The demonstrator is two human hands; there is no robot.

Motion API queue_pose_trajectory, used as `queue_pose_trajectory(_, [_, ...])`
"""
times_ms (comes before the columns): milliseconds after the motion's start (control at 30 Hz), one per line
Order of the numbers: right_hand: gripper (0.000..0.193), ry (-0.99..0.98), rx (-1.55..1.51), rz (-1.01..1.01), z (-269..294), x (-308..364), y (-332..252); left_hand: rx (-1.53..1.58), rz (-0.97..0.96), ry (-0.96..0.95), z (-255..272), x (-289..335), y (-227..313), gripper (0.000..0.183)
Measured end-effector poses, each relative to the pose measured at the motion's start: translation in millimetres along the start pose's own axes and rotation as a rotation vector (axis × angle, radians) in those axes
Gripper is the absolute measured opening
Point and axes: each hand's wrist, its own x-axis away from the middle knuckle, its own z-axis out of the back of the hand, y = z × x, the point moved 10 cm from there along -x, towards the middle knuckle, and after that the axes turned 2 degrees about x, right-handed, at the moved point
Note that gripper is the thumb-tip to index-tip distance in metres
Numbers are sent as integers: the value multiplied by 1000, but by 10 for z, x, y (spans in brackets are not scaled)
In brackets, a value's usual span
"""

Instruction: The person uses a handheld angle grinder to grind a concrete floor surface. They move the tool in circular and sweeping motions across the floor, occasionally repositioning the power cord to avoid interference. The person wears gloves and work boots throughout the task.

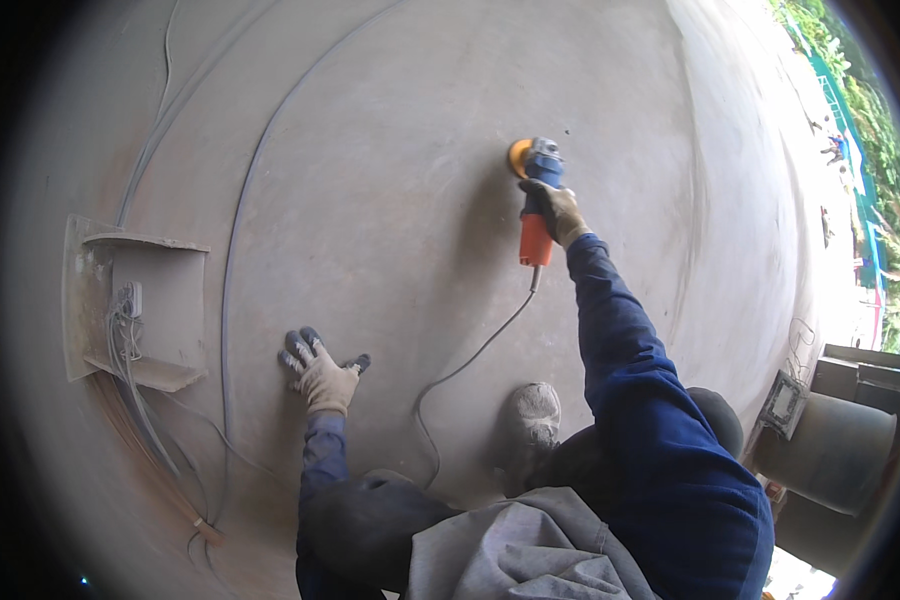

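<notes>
My right hand (560, 212), in a dusty work glove, is wrapped round the body of an angle grinder (535, 238). The tool has an orange rear housing, a blue front and a metal head. Its round yellow-orange disc (519, 158) is against or very near a grey, dusty concrete surface (390, 200); I cannot tell if they touch. From the grinder's back end a dark cord (470, 358) curves down toward my legs. Lower left, my left hand (325, 378), gloved with dark fingertips, lies on the same surface with fingers spread, holding nothing.
At the left, a box-shaped recess (160, 310) holds a white socket strip (130, 298) with several wires. A long grey cable (240, 230) arcs beside it. My dusty shoe (536, 415) is below the grinder. At right stand a dusty floodlight (783, 405) and a cylindrical container (835, 450).
</notes>
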Motion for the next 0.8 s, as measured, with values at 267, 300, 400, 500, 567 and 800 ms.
queue_pose_trajectory(267, [51,411,-307,-149,2444,-160,774,-37,-46,-33,-89,-54,87,132])
queue_pose_trajectory(300, [51,430,-320,-151,2376,50,868,-42,-33,-9,-66,-65,-39,131])
queue_pose_trajectory(400, [51,449,-216,-126,2424,726,686,-73,-37,28,-30,-83,-196,128])
queue_pose_trajectory(500, [49,459,19,-155,2873,1394,262,-120,-61,12,-123,-103,-22,128])
queue_pose_trajectory(567, [43,472,109,-164,2983,1767,108,-137,-67,9,-174,-177,-36,129])
queue_pose_trajectory(800, [38,363,86,-86,2862,2559,250,-219,-74,8,-85,-182,-20,128])
